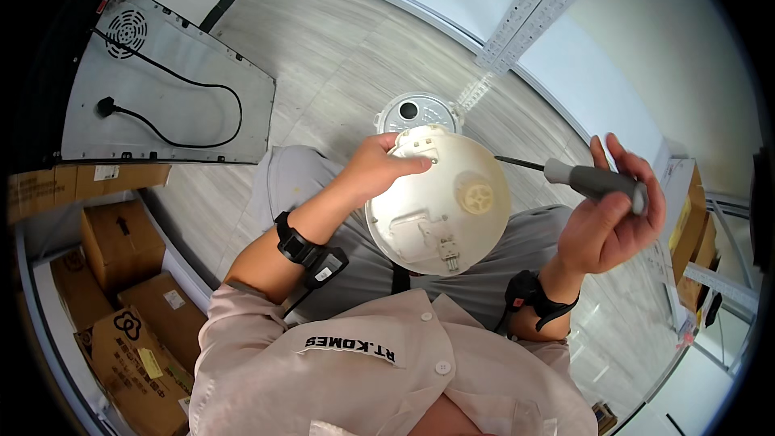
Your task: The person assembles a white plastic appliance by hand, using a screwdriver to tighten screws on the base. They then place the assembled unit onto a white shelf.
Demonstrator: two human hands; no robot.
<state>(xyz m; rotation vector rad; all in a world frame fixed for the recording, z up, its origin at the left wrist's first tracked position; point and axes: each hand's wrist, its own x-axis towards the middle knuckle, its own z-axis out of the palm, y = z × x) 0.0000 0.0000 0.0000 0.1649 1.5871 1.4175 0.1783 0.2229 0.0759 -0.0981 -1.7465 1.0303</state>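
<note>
My left hand (383,168) grips the upper left rim of a round cream-white plastic cover (412,202), thumb on its inner face and fingers behind it. The cover is tilted over my lap and shows a yellowish round fitting (476,199) and a small moulded bracket. To the right of it, my right hand (617,222) is closed around the grey handle of a screwdriver (593,179). The screwdriver's dark shaft points left, its tip close to the cover's right rim; whether they touch I cannot tell. Partly hidden behind the cover is a round grey-white part (424,105) with a black hole.
A metal appliance panel (173,97) with a vent and a black power cord (230,97) stands at the left. Several cardboard boxes (121,250) fill the lower left. Perforated metal strips (537,12) cross at the top. A shelf with boxes (694,234) stands at the right.
</note>
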